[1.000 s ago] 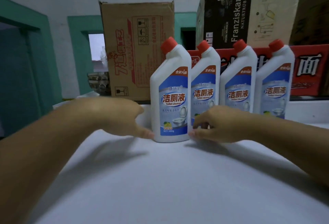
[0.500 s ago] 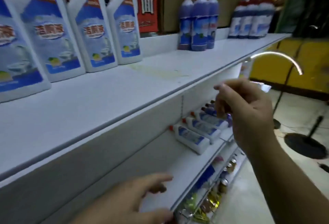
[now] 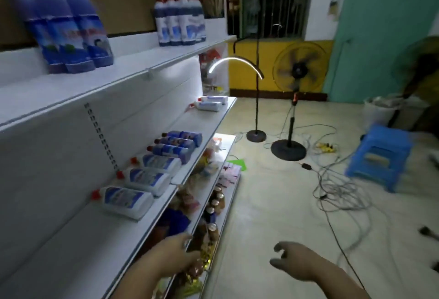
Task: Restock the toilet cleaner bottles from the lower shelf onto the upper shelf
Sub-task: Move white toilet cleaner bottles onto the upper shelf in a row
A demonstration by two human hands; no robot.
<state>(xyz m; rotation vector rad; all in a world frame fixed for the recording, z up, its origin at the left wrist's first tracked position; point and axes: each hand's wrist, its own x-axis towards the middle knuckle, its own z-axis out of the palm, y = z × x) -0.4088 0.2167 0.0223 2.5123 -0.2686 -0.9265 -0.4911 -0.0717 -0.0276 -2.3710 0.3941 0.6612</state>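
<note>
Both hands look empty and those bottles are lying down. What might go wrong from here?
The white bottles lie on their sides close to the front edge of the lower shelf; pulling one out may roll a neighbour off. Loose cables sprawl over the floor nearby, so a step back might catch a foot. The standing bottles on the upper shelf are packed close; a careless placement may topple them.

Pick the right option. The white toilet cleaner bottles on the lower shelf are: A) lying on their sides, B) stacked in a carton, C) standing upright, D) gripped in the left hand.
A: the white toilet cleaner bottles lie on their sides, in a row, directly on the lower shelf.
</note>
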